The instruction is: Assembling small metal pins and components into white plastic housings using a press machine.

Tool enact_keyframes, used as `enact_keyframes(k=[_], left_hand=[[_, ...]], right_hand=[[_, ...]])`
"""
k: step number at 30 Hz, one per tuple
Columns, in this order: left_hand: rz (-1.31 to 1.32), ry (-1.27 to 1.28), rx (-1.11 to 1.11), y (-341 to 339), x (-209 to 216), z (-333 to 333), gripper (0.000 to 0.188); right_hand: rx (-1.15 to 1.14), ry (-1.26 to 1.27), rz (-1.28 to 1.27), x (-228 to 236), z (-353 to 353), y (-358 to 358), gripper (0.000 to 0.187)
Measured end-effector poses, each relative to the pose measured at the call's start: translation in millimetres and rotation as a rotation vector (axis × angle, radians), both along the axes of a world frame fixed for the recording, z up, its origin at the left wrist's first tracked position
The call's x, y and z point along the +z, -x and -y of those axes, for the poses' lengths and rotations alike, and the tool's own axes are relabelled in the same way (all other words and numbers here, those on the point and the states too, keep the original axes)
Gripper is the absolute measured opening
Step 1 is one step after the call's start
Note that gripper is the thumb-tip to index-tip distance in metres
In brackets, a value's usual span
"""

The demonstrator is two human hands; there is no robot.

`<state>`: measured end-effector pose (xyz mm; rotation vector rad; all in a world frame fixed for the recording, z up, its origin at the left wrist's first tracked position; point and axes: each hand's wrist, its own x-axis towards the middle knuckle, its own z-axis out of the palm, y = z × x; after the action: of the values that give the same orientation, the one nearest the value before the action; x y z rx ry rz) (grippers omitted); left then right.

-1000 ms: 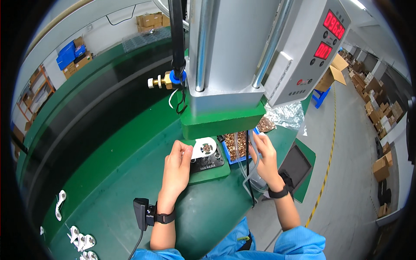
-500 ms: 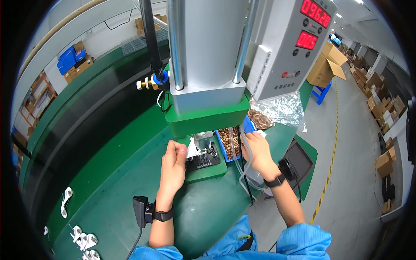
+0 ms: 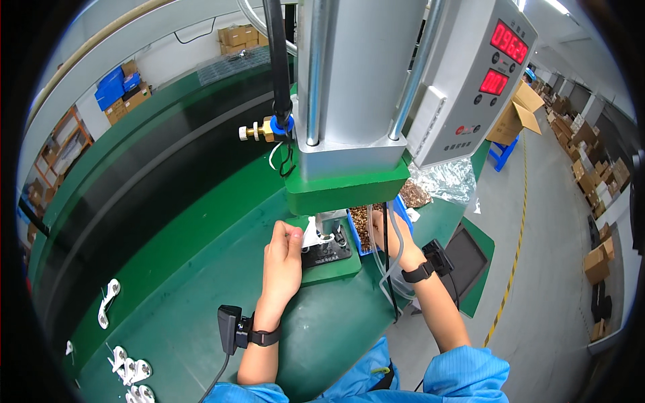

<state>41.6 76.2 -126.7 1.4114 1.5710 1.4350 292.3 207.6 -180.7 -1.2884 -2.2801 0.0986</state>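
Note:
My left hand [image 3: 282, 258] is closed, thumb against fingers, on the edge of a white plastic part [image 3: 312, 235]. That part sits under the press's metal tip [image 3: 329, 221], over a black fixture block [image 3: 328, 254] on a green base. My right hand [image 3: 398, 242] reaches behind clear tubes to a blue bin [image 3: 402, 209] of small copper-coloured metal pieces [image 3: 359, 220]. Its fingers are curled at the pieces; what they hold, if anything, is hidden.
The press's green plate [image 3: 349, 191] hangs above both hands, with a control box [image 3: 463, 101] to its right. Grey tubes [image 3: 398, 258] and a black cable drop beside my right hand. Several white parts [image 3: 131, 366] lie at the lower left. A plastic bag [image 3: 447, 185] lies behind the bin.
The whole view has shifted, so the press appears farther right. My right hand has moved left, deeper over the copper-coloured pieces. My left hand stays at the white part.

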Motion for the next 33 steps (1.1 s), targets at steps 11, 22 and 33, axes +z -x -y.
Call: enact_keyframes(k=[11, 22, 33], left_hand=[[0.218, -0.164, 0.2, 82, -2, -39, 0.02], [-1.252, 0.965, 1.07, 488, -89, 106, 0.024], [-0.78, 0.291, 0.645, 371, -72, 52, 0.032]], right_hand=[[0.078, -0.04, -0.351, 27, 20, -10, 0.009], [-0.042, 0.025, -0.396, 47, 28, -26, 0.009], [-0.106, 0.153, -0.55, 60, 35, -15, 0.017]])
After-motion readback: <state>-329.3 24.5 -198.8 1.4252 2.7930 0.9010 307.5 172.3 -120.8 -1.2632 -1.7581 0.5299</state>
